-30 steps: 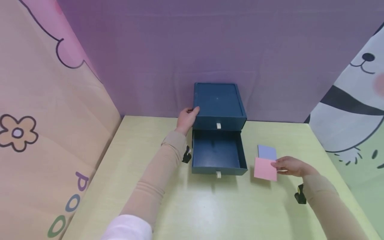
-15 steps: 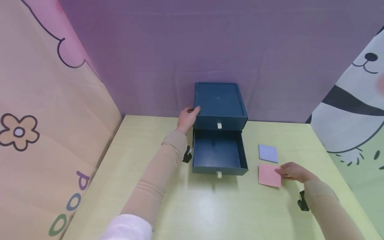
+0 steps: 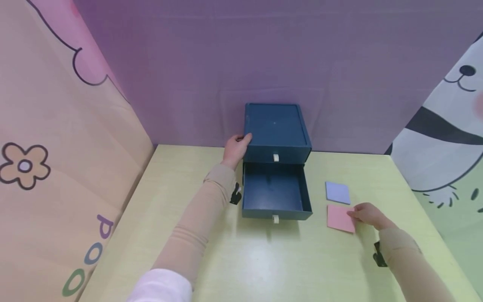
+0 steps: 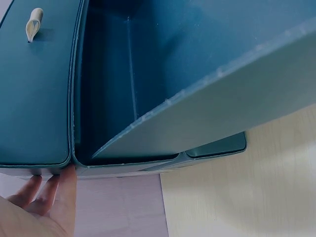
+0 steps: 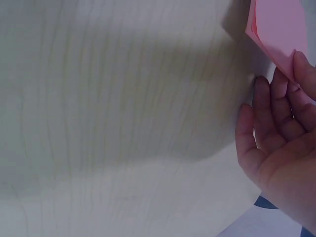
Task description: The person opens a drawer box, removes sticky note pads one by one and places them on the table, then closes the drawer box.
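Note:
My right hand (image 3: 367, 214) pinches the right edge of a pink pad of sticky notes (image 3: 341, 218) between thumb and fingers. In the right wrist view, this pink pad (image 5: 280, 27) shows layered edges, with the thumb on its face and the hand (image 5: 284, 133) close over the table. A lilac pad of sticky notes (image 3: 337, 193) lies just behind the pink one. My left hand (image 3: 235, 150) rests against the left side of a dark blue drawer box (image 3: 277, 125). In the left wrist view, the fingers (image 4: 47, 190) touch the box's side wall, laid out along it.
The lower drawer (image 3: 273, 191) is pulled out and holds nothing; its pale tab (image 3: 276, 219) faces forward. The upper drawer (image 3: 260, 154) is closed. A pale wooden table (image 3: 181, 260) bears everything, with a purple cloth (image 3: 188, 75) behind and printed cloths at both sides.
My right hand has drawn the pink pad toward the front right, off the lilac pad it overlapped, then shifted it slightly right. The left hand stays in place.

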The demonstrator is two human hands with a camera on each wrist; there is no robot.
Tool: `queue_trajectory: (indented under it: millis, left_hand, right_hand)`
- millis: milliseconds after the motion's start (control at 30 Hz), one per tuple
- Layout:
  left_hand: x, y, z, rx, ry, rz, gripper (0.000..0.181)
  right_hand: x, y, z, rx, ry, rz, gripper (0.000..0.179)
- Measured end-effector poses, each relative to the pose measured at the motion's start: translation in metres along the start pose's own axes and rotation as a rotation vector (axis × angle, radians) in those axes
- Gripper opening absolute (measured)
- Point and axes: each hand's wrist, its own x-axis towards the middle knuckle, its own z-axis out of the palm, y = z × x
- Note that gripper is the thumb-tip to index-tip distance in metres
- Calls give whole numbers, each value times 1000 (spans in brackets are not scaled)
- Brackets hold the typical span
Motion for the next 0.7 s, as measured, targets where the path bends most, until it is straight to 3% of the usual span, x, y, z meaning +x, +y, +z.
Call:
queue_trajectory:
  millis: [300, 400, 567, 700]
  left_hand:
    - [0, 2, -1, -3, 10, 7, 57]
    - [1, 1, -2, 4, 9, 12, 58]
    - [2, 1, -2, -2, 15, 20, 58]
    - [1, 0, 0, -2, 5, 18, 57]
  right_hand:
    - [5, -8, 5, -96, 86, -35, 24]
    - [9, -9, 7, -129, 76, -10, 27]
    - [15, -10, 9, -171, 56, 54, 48]
    - [9, -16, 12, -222, 55, 83, 48]
